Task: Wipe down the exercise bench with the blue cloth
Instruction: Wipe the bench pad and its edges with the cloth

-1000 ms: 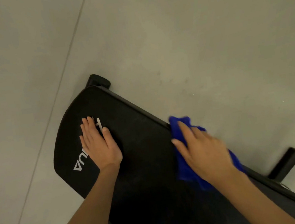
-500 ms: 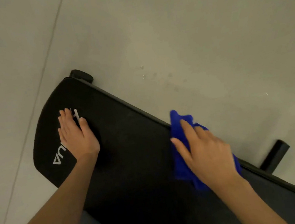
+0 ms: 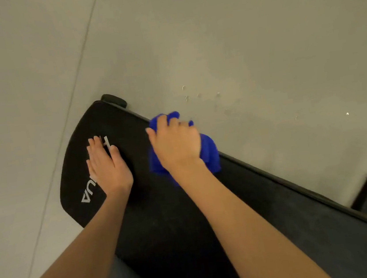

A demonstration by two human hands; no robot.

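Grip of the right hand [image 3: 176, 144] clamps the blue cloth [image 3: 209, 151] at the exercise bench [image 3: 183, 222] far edge; left hand [image 3: 107, 164] lies flat, grip apart. Overlap strokes, press evenly.

The bench [image 3: 169, 221] pad is plain black, with white letters [image 3: 89, 192] printed near its rounded end. The cloth [image 3: 209, 151] at its far edge is solid bright blue. The floor [image 3: 258, 37] is dull grey-beige, crossed by one thin darker seam [image 3: 81, 59] and dotted with a few pale specks [image 3: 186, 97].
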